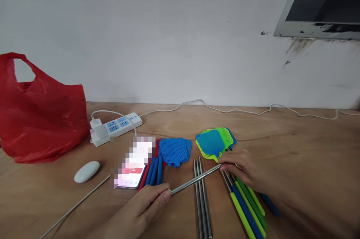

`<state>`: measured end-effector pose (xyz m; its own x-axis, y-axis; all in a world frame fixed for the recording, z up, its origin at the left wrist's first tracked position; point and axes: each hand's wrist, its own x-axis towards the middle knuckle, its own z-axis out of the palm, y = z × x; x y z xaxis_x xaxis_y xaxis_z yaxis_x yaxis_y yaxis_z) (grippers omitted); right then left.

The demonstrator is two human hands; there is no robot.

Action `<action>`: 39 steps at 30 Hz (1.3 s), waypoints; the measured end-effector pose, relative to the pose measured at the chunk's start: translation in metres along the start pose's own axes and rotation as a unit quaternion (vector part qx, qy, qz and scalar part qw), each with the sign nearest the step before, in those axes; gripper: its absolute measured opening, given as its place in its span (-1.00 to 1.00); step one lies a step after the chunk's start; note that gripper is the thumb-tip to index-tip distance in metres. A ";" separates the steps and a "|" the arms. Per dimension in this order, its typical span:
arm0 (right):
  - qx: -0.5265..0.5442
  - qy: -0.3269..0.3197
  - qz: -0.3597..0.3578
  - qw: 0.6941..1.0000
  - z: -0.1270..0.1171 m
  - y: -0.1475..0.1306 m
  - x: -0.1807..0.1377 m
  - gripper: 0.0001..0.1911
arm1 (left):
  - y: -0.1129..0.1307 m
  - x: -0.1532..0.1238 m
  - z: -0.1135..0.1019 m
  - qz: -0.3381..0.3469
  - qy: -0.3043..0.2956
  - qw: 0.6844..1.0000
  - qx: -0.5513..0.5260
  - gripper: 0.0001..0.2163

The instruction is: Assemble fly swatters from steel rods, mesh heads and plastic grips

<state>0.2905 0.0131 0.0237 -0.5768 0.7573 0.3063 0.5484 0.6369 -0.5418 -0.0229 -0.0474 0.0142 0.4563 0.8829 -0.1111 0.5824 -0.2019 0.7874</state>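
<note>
A metal rod [194,181] is held at a slant in front of me, its right end higher. My left hand [143,207] is closed round its lower left end, and the fingers of my right hand [239,166] pinch its upper right end. Under it, several loose metal rods [200,197] lie side by side on the table. Beneath and beside my right hand is a bundle of fly swatters with green and blue heads [210,143] and coloured handles [247,205]. Blue swatter heads [174,150] lie left of the rods, beside blue and red handles [153,171].
A lit phone [136,164], partly blurred, lies beside the handles. Behind it are a white power strip [120,128] and a cable [236,110] along the wall. A red plastic bag [47,119], a white oval object [87,171] and a thin rod [75,206] are at left.
</note>
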 end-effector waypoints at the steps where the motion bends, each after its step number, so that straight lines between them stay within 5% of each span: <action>1: 0.003 0.002 0.011 1.000 -0.001 0.003 -0.002 -0.71 | 0.000 0.000 -0.001 -0.005 -0.001 1.000 -0.002 -0.62; 9: 0.145 0.003 0.113 0.983 -0.004 0.013 -0.017 -0.73 | 0.000 0.007 -0.003 0.006 -0.012 0.999 0.038 -0.61; 15: 0.071 0.013 0.086 0.994 -0.003 0.012 -0.027 -0.65 | -0.003 0.011 0.002 0.033 -0.024 0.994 0.103 -0.64; 21: 0.019 0.001 -0.040 0.999 0.023 -0.017 -0.022 -0.71 | 0.004 0.017 0.013 0.090 -0.050 0.985 0.138 -0.68; 27: 0.084 0.000 0.037 0.996 0.030 -0.021 -0.015 -0.72 | 0.003 0.022 0.015 0.087 -0.025 0.987 0.137 -0.65; 31: 0.305 0.046 0.149 0.940 0.033 -0.012 -0.010 -0.71 | 0.010 0.023 0.016 0.109 0.009 0.988 0.111 -0.68; 35: 0.440 0.159 0.192 0.863 0.032 -0.006 0.000 -0.69 | 0.016 0.026 0.010 0.155 0.060 0.976 0.141 -0.75; 39: 0.521 0.252 0.237 0.780 0.025 -0.006 0.011 -0.63 | -0.001 0.038 0.005 0.165 0.201 0.910 0.324 -0.68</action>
<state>0.2658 0.0142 0.0112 -0.0024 1.0000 0.0045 -0.3146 0.0036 -0.9492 -0.0026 -0.0164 0.0063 0.4713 0.7864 0.3993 0.7919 -0.5766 0.2010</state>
